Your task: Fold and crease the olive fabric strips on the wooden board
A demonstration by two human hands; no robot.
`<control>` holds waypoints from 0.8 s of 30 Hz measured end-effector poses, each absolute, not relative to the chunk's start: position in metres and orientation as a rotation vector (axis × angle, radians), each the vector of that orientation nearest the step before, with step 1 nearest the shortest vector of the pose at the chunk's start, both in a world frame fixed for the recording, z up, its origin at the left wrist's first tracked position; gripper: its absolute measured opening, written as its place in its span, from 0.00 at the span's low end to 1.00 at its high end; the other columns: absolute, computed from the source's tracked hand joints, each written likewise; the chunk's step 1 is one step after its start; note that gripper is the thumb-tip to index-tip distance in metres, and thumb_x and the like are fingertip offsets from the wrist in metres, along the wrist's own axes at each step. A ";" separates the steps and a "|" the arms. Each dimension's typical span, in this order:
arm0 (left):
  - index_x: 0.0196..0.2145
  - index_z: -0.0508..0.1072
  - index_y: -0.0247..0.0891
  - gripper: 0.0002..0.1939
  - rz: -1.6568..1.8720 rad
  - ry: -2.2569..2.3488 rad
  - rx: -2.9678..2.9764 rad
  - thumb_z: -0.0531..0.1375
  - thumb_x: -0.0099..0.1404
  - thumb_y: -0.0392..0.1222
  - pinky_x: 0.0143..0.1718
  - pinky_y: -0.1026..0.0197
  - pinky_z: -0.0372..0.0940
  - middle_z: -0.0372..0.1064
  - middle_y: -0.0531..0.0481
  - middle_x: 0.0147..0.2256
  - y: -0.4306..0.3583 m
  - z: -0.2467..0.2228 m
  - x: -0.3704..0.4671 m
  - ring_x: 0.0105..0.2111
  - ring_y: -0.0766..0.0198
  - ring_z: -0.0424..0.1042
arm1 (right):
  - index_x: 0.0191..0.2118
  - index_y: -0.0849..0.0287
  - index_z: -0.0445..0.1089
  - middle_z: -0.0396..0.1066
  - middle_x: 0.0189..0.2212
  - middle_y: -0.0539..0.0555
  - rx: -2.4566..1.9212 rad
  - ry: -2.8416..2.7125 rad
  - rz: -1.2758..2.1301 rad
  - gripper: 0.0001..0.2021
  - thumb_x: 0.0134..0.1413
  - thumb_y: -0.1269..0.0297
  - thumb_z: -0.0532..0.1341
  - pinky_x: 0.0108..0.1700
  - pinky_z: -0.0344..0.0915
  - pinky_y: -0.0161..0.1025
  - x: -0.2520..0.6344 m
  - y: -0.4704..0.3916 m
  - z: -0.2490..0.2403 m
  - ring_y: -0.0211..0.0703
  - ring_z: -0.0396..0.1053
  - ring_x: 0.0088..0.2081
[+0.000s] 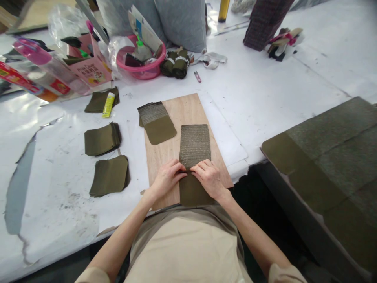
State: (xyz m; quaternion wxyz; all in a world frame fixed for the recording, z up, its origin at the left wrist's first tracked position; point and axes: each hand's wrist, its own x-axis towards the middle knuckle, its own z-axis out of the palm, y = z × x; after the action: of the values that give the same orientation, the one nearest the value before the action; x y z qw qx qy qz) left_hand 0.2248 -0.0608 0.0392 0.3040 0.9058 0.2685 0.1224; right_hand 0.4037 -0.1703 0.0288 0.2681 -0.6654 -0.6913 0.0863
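Note:
An olive fabric piece (195, 145) lies lengthwise on a wooden board (185, 106); its far part is ribbed and greyish, its near part smooth. My left hand (168, 176) pinches it at the left of the seam between the two parts. From the right, my right hand (209, 177) pinches the same seam, fingertips close to those of the left. Whatever sits under the fingertips is hidden. A similar two-part fabric piece (160, 125) rests at the board's far left corner, overlapping another piece.
Stacks of olive fabric pieces (101, 139) stand left of the board, with a yellow tube (108, 105) on the farthest one. Behind are a pink basket (141, 70), rolled dark bundles (176, 65) and small thread snips (197, 76). Large olive panels (332, 157) lie at right.

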 end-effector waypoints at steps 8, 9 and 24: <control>0.38 0.72 0.40 0.09 0.479 0.709 2.374 0.53 0.71 0.42 0.40 0.59 0.66 0.68 0.49 0.35 -0.064 0.033 0.218 0.37 0.63 0.69 | 0.42 0.53 0.74 0.72 0.35 0.52 -1.797 -1.840 0.232 0.07 0.63 0.66 0.59 0.43 0.63 0.40 0.404 -0.172 0.030 0.43 0.64 0.42; 0.39 0.72 0.40 0.09 0.487 0.704 2.383 0.53 0.71 0.42 0.40 0.59 0.66 0.68 0.49 0.35 -0.065 0.032 0.217 0.37 0.63 0.69 | 0.43 0.53 0.75 0.71 0.35 0.52 -1.793 -1.834 0.237 0.08 0.63 0.66 0.58 0.43 0.63 0.39 0.404 -0.172 0.029 0.43 0.64 0.42; 0.48 0.70 0.42 0.13 0.434 0.590 2.612 0.50 0.71 0.36 0.43 0.57 0.67 0.67 0.46 0.42 -0.067 0.022 0.205 0.43 0.60 0.67 | 0.46 0.48 0.75 0.69 0.36 0.52 -1.812 -1.842 0.278 0.12 0.63 0.68 0.58 0.43 0.63 0.38 0.406 -0.173 0.028 0.42 0.62 0.42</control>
State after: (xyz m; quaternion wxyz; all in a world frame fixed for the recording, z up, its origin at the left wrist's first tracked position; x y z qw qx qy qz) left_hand 0.2054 -0.0670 0.0219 0.2127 0.9409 0.2124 0.1563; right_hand 0.4056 -0.1734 0.0282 0.2683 -0.6717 -0.6827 0.1032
